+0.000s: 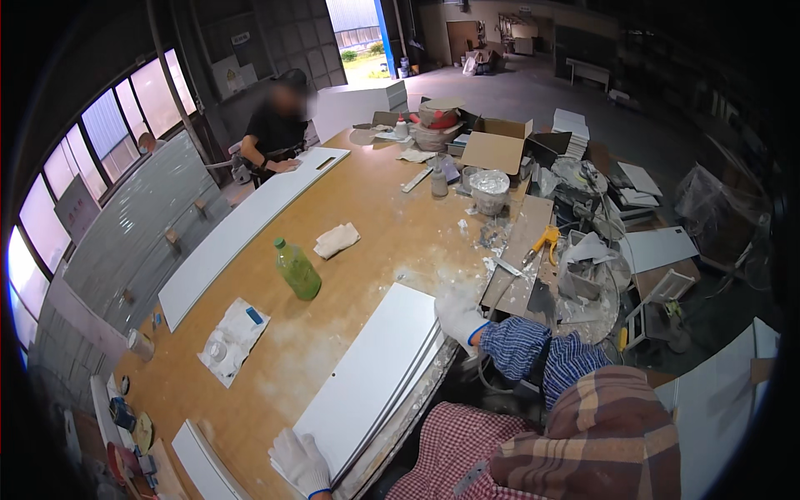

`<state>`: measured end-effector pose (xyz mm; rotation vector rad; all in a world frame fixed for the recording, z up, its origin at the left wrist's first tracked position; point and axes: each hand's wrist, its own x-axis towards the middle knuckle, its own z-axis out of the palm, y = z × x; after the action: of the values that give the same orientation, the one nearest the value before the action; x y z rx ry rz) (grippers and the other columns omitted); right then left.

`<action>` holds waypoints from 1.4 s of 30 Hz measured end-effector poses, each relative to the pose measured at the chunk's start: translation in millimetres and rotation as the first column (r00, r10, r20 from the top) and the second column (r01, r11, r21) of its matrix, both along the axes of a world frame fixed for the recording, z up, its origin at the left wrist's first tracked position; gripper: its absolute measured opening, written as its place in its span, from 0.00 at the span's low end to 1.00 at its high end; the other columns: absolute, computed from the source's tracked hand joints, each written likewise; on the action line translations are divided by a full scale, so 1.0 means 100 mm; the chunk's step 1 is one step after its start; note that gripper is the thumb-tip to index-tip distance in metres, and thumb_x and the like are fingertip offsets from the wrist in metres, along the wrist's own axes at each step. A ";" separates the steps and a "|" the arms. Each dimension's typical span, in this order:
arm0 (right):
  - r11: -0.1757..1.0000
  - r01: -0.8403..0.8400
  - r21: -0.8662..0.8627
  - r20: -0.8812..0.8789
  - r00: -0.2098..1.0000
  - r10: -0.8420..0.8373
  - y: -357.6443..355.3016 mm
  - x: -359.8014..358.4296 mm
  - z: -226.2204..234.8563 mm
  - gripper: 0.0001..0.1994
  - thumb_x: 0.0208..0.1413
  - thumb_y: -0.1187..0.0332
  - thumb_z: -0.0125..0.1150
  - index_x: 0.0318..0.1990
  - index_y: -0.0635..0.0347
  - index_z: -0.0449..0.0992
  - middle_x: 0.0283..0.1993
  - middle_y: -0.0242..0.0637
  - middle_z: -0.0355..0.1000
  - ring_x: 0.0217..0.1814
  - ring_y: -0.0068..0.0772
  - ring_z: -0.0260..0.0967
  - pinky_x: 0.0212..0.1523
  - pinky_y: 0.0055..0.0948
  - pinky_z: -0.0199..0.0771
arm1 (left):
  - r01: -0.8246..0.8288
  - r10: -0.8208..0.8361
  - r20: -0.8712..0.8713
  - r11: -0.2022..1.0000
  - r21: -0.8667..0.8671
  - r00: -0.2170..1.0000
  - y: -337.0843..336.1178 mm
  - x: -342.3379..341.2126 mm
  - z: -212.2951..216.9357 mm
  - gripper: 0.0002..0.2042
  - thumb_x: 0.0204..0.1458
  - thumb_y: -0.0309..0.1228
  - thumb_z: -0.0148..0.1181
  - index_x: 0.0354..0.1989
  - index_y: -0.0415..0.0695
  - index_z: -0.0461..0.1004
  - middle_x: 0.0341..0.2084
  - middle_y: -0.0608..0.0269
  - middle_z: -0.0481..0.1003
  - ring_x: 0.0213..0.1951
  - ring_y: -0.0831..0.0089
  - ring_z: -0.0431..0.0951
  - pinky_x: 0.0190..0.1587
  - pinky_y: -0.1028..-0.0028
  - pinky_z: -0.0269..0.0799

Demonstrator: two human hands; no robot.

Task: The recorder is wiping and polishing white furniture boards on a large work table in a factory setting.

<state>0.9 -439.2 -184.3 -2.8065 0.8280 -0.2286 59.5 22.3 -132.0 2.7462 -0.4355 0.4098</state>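
A stack of flat white panels lies along the near edge of the big wooden table. My left hand, in a white glove with a red checked sleeve, grips the near end of the stack. At the far end of the stack my right hand, gloved white with a blue plaid sleeve, is closed on the corner. A brown plaid cloth covers the lower right of the view.
A green bottle, a folded cloth and a plastic bag lie mid-table. A person in black presses a hand on a long white panel at the far left. Boxes, tubs, tools and plaster litter the far right end.
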 end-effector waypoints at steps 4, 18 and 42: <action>0.974 -0.175 -0.146 0.085 0.978 0.189 0.12 -0.17 0.28 0.07 0.52 0.73 0.57 0.33 0.65 0.81 0.39 0.50 0.77 0.40 0.54 0.79 0.33 0.49 0.81 | -0.004 0.005 -0.017 1.000 0.006 1.000 0.02 0.02 0.00 0.13 0.57 0.37 0.56 0.46 0.42 0.72 0.44 0.49 0.72 0.49 0.47 0.68 0.55 0.51 0.61; 0.957 -0.251 -0.144 -0.188 0.957 0.223 0.60 -0.12 0.45 0.10 0.51 0.73 0.60 0.41 0.61 0.81 0.46 0.46 0.74 0.44 0.46 0.79 0.40 0.45 0.83 | -0.018 0.018 -0.017 1.000 -0.014 1.000 0.07 0.01 -0.07 0.16 0.56 0.36 0.59 0.50 0.41 0.73 0.47 0.51 0.73 0.50 0.47 0.68 0.58 0.52 0.60; 0.659 -0.610 -0.439 -0.469 0.782 0.412 0.07 1.21 0.40 0.10 0.57 0.72 0.57 0.44 0.61 0.79 0.51 0.48 0.72 0.46 0.49 0.76 0.47 0.41 0.79 | 0.003 -0.003 -0.012 1.000 0.005 1.000 0.03 -0.05 0.06 0.20 0.54 0.37 0.63 0.52 0.39 0.72 0.48 0.47 0.73 0.52 0.46 0.67 0.57 0.52 0.61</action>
<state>121.7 -431.9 -143.9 -3.5732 -0.0955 0.1277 55.0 25.2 -126.0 2.7515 -0.4383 0.3911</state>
